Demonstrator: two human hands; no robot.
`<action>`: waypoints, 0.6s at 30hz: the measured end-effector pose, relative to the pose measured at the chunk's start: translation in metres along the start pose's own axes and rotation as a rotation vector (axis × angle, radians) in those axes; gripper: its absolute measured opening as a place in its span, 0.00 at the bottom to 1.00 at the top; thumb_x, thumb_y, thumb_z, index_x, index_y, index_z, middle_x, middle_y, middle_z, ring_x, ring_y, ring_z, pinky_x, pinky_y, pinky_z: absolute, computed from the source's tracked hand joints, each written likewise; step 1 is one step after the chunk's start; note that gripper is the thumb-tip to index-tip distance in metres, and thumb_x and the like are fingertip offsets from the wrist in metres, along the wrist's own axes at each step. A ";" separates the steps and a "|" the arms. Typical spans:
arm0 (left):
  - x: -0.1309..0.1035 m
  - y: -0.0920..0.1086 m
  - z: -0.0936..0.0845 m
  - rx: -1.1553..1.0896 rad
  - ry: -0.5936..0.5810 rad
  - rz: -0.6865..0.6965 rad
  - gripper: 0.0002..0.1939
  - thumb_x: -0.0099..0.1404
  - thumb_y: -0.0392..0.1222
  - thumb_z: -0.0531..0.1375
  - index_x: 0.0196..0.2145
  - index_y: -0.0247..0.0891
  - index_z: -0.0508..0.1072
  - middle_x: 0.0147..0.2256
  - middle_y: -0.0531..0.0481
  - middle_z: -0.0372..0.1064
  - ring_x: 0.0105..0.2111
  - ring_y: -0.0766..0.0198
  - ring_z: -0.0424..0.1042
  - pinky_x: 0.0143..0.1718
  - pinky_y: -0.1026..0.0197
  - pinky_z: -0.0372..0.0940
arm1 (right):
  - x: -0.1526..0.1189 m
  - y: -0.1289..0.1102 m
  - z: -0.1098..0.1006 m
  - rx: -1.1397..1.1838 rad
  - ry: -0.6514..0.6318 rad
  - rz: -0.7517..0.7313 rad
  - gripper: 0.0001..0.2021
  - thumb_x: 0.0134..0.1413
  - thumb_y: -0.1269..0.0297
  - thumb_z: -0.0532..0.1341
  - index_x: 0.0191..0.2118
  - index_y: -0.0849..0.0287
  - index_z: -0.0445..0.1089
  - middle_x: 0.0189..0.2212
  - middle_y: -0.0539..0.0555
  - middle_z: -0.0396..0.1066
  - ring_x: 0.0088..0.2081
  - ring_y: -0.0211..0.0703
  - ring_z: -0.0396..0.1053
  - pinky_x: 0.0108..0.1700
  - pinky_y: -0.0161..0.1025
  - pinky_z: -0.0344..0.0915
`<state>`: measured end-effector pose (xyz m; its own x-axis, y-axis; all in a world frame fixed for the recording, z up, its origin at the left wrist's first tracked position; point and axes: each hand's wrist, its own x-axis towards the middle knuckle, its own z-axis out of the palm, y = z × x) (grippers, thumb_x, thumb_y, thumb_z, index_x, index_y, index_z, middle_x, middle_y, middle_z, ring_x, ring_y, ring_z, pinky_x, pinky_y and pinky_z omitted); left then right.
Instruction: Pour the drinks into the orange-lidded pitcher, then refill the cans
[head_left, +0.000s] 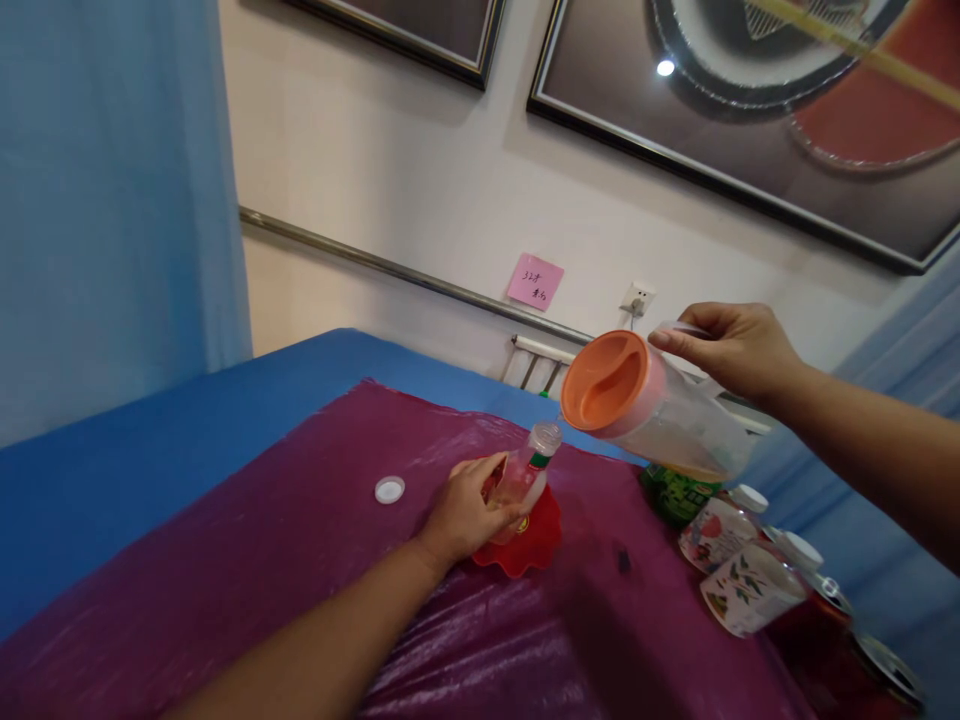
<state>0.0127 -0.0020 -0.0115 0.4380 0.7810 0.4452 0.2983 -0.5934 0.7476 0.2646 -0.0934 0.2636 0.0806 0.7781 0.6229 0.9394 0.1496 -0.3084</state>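
Observation:
My left hand (472,505) is wrapped around a clear plastic bottle (534,470) with a green band near its open neck. The bottle stands over a red scalloped mat (540,540), slightly tilted in the picture, with some liquid inside. By its handle, my right hand (739,345) grips a clear pitcher (675,425) with an orange lid (606,380). The pitcher is tipped to the left, its lid edge just above the bottle's mouth. A thin stream seems to run between them. Some liquid shows along the pitcher's lower side. A white cap (389,489) lies left of my left hand.
Along the right stand a green container (679,492), bottles with white caps (754,585) and red cans (889,675). A purple plastic sheet (300,540) covers the blue table (315,370). Behind are a wall rail (390,265), a socket (637,298) and blue curtains (112,200).

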 end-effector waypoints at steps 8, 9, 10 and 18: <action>0.000 0.002 0.000 -0.002 -0.009 -0.006 0.36 0.53 0.50 0.73 0.59 0.45 0.71 0.57 0.43 0.74 0.57 0.45 0.70 0.60 0.41 0.63 | 0.001 -0.006 -0.003 0.000 -0.002 -0.012 0.29 0.46 0.35 0.68 0.18 0.54 0.60 0.17 0.45 0.49 0.21 0.35 0.47 0.23 0.37 0.46; 0.000 0.002 0.000 -0.002 -0.009 -0.006 0.36 0.53 0.50 0.73 0.59 0.45 0.71 0.57 0.43 0.74 0.57 0.45 0.70 0.60 0.41 0.63 | 0.001 -0.006 -0.004 0.000 0.002 -0.015 0.29 0.46 0.35 0.68 0.18 0.54 0.60 0.16 0.45 0.49 0.21 0.35 0.47 0.23 0.37 0.45; 0.000 0.001 0.000 0.000 -0.007 -0.004 0.36 0.53 0.50 0.73 0.59 0.45 0.71 0.57 0.43 0.74 0.57 0.45 0.70 0.60 0.41 0.63 | 0.001 -0.007 -0.004 0.001 0.006 -0.018 0.29 0.46 0.34 0.68 0.18 0.54 0.60 0.16 0.45 0.49 0.21 0.35 0.47 0.23 0.37 0.45; 0.000 -0.002 0.002 0.009 0.004 0.007 0.36 0.54 0.51 0.73 0.59 0.44 0.71 0.56 0.42 0.74 0.56 0.45 0.71 0.60 0.41 0.63 | 0.001 -0.010 -0.006 -0.003 0.011 -0.022 0.31 0.44 0.31 0.67 0.18 0.54 0.60 0.17 0.45 0.48 0.21 0.34 0.47 0.22 0.37 0.45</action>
<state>0.0138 -0.0010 -0.0137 0.4367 0.7778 0.4520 0.3030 -0.6003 0.7402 0.2576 -0.0979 0.2718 0.0640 0.7677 0.6376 0.9420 0.1645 -0.2926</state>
